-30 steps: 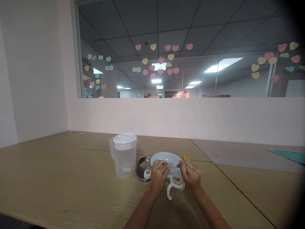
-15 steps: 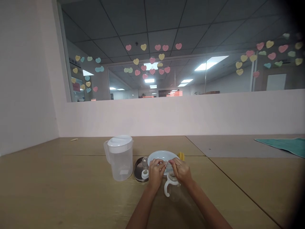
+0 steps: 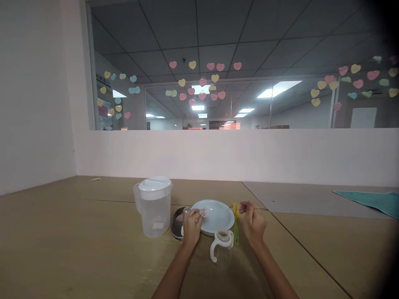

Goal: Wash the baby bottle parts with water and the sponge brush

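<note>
My left hand is closed on a small clear round piece, held over the near left rim of the pale blue plate. My right hand is pinched on a thin wire-like stick, just right of the plate. Between my hands a clear baby bottle with white handles stands on the wooden table. A green-handled brush with a yellow head lies by the plate's right side.
A clear plastic jug with a white lid stands left of the plate. A round steel dish sits between them. A teal cloth lies far right. A low white wall with a window runs behind the table.
My hands have drawn apart: the right hand moved right with the thin stick, the left stayed by the plate with the small clear piece. The green brush now shows.
</note>
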Tool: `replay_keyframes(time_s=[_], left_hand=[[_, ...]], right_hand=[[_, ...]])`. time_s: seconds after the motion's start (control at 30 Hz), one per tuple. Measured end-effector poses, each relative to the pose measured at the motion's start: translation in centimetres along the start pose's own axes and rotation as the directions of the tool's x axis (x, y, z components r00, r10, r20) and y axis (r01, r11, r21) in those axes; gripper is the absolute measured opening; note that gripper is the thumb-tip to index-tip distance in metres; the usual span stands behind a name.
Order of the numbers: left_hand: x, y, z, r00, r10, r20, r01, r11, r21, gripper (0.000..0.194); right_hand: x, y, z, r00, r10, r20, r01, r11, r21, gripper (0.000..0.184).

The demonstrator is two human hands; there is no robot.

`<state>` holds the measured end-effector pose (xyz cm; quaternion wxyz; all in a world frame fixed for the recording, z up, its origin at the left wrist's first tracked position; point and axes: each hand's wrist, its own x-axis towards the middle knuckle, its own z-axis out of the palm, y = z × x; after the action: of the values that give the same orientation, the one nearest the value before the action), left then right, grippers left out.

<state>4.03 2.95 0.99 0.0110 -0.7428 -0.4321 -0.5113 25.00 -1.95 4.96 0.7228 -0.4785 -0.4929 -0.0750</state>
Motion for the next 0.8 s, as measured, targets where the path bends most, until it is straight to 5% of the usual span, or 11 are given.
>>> replay_keyframes(time_s=[0.13, 0.43, 0.8], left_hand=[[-0.1, 0.5, 0.1, 1.0, 0.005, 0.028, -0.005, 1.0, -0.007, 0.025], [-0.7, 1.1, -0.8, 0.983, 0.136, 0.12, -0.15, 0.982, 0.113, 0.029], [0.4, 0.7, 0.3, 0.985, -0.114, 0.131, 0.089, 0.979, 0.184, 0.038]], right_hand=[[-0.7, 1.3, 1.5, 0.974, 0.135, 0.181, -0.12, 0.989, -0.092, 0.052], [-2.3, 3.7, 3.6, 0.949, 0.001, 0.316, 0.029, 0.995, -0.09, 0.049], [-2.4, 4.2, 3.6, 0.886, 0.18, 0.427, -0.122, 0.98, -0.159, 0.064]])
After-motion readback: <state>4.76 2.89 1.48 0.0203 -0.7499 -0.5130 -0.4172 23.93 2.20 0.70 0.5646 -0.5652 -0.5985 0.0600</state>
